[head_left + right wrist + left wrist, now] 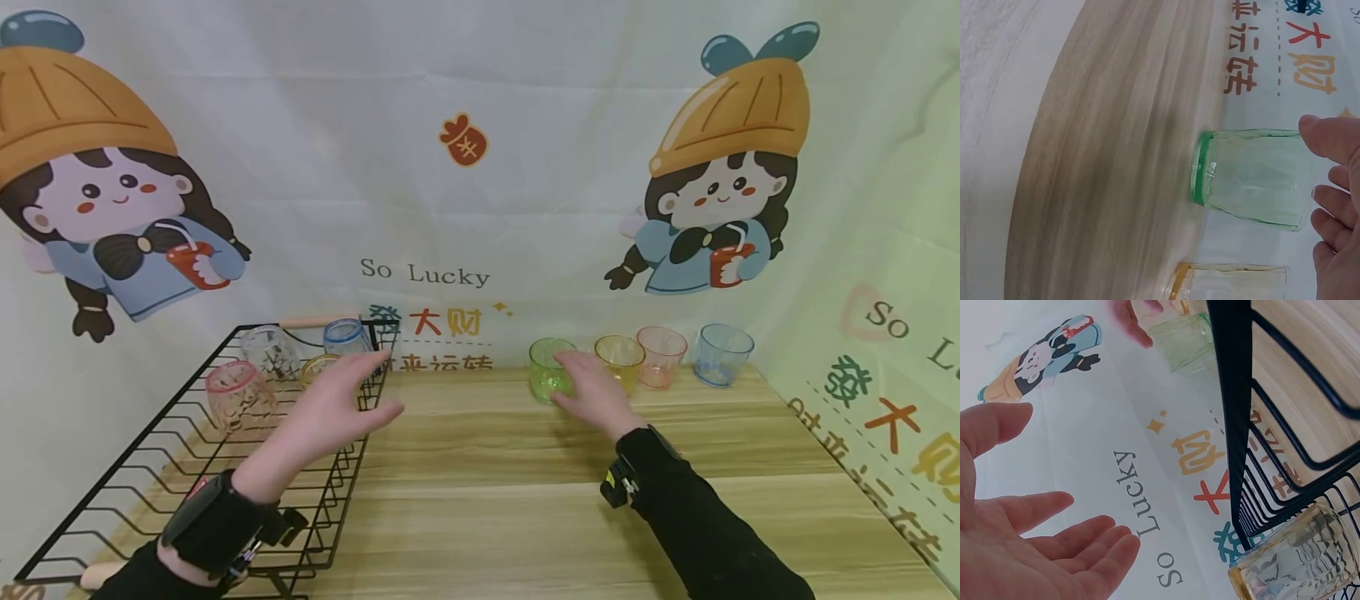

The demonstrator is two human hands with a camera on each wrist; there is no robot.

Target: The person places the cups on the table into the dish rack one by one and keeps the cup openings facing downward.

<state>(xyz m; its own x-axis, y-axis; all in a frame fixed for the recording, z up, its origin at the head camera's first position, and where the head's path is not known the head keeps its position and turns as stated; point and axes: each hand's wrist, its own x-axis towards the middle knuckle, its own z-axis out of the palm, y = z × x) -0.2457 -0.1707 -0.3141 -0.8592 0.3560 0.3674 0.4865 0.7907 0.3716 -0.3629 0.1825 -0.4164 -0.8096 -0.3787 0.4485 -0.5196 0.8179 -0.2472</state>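
My left hand hovers over the right side of a black wire rack, palm facing inward, fingers spread and holding nothing. Beneath and behind it, a yellow-rimmed glass stands in the rack, partly hidden by the hand. My right hand is beside a green glass on the wooden table. In the right wrist view, the thumb and loosely bent fingers are around the top end of this green glass, not closed on it. A yellow glass is just behind that hand.
A pink glass and a blue glass stand farther right along the back of the table. The rack also holds a pink-rimmed glass, a clear glass and a blue-rimmed glass. A printed cloth hangs behind.
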